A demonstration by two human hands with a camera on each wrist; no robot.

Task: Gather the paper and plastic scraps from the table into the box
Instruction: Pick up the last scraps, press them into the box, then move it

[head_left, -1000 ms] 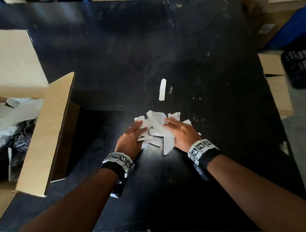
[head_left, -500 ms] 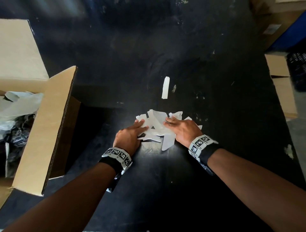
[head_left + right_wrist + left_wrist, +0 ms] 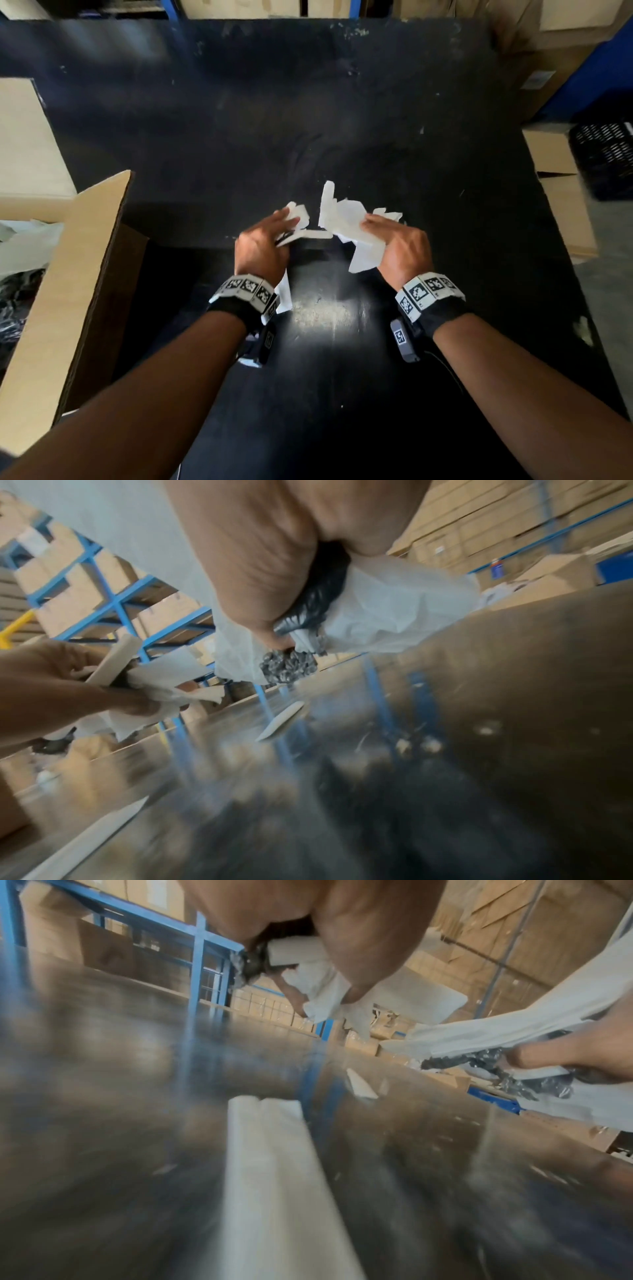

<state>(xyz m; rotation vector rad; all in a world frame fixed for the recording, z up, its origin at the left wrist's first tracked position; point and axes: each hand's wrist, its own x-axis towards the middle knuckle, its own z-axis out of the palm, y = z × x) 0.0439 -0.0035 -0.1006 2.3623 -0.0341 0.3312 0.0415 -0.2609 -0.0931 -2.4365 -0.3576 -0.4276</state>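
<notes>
Left hand (image 3: pixel 262 248): a bunch of white paper scraps (image 3: pixel 297 219) is being gripped by curled fingers, above the black table (image 3: pixel 342 102).
Right hand (image 3: pixel 402 246): white paper and crumpled black plastic scraps (image 3: pixel 346 219) are being clutched.
Open cardboard box (image 3: pixel 68 274): positioned at the table's left.
Loose white strip (image 3: pixel 274 1177): lying on the table near the left wrist.

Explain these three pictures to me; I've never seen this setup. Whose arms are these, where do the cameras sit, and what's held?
No machine here: a person works bare-handed, with tagged bands on both wrists. One camera is worn on the head; one on each wrist looks along the fingers. The left hand grips a bunch of white paper scraps; the right hand grips a larger bunch of white paper scraps with crinkled dark plastic. One white paper strip lies on the black table. The open brown cardboard box stands to the left, scraps already inside.
</notes>
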